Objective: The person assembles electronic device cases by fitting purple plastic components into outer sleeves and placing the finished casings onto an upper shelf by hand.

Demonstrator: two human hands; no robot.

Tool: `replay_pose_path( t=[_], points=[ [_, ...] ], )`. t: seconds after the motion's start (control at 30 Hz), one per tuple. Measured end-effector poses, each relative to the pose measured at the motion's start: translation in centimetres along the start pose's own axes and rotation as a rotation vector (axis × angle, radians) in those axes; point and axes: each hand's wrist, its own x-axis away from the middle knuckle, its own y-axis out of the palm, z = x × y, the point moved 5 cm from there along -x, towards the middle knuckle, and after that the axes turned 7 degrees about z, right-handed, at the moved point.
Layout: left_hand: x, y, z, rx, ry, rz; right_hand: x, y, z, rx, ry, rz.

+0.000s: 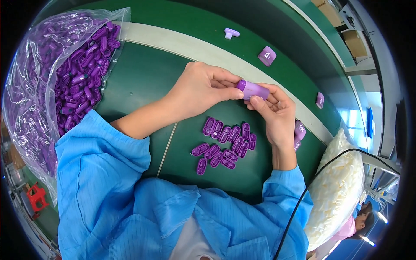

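Above the green table, a lilac plastic housing (256, 90) is held level between my two hands. Its left end carries a darker purple cap (242, 84). My left hand (203, 86) pinches that cap between thumb and fingers. The housing's body is gripped by my right hand (275, 107), thumb in front and fingers curled behind. Below my hands, several dark purple oval caps (224, 134) lie loose in a cluster, many with their hollow side up. Whether the cap is fully seated on the housing is hard to tell.
A clear plastic bag (32, 82) full of purple caps stands at the left. Beyond a pale strip (173, 42) runs a green belt (186, 21) with a lilac housing (267, 56) and a T-shaped piece (231, 33). At right are a bag of cream parts (338, 190) and a black cable (299, 201).
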Motion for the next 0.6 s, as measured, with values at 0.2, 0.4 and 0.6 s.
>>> replay_pose_path(
  t=[0.2, 0.4, 0.6],
  points=[
    [0.1, 0.0, 0.0, -0.016, 0.031, 0.032, 0.0, 0.1, 0.0, -0.001, 0.0, 0.0],
    [3.0, 2.3, 1.0, -0.417, 0.378, 0.08, 0.3, 0.6, 0.8, -0.051, -0.042, 0.105],
    [3.6, 2.5, 1.6, -0.593, 0.528, 0.149, 0.9, 1.3, 0.4, -0.003, -0.119, 0.142]
  ],
)
